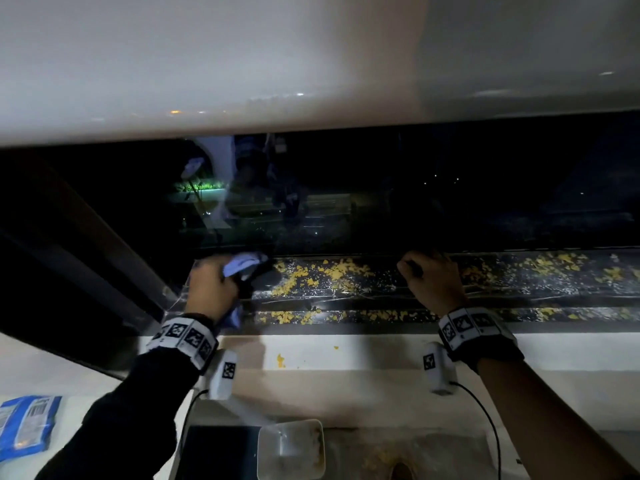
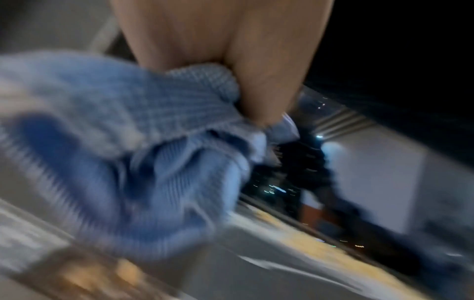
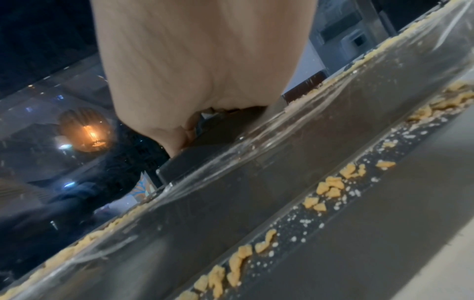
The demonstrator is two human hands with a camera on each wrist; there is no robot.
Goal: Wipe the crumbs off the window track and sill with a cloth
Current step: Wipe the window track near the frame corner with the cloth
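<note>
A dark window track (image 1: 381, 301) runs left to right under the glass, strewn with yellow crumbs (image 1: 329, 271) and fine white grit. My left hand (image 1: 211, 289) grips a bunched light-blue cloth (image 1: 242, 263) at the track's left end, just left of the crumbs. In the blurred left wrist view the cloth (image 2: 128, 162) bulges out below my fingers (image 2: 261, 81). My right hand (image 1: 429, 275) sits further right, fingers curled onto the dark lower window rail (image 3: 218, 140). Crumbs (image 3: 330, 186) lie in the channel below it. A few crumbs (image 1: 280, 360) lie on the white sill (image 1: 363, 355).
A dark slanted window frame (image 1: 86, 237) closes off the left end. Below the sill lie a blue packet (image 1: 26, 424), a dark flat slab (image 1: 218, 452) and a white square container (image 1: 291, 448). Cables hang from both wrist cameras.
</note>
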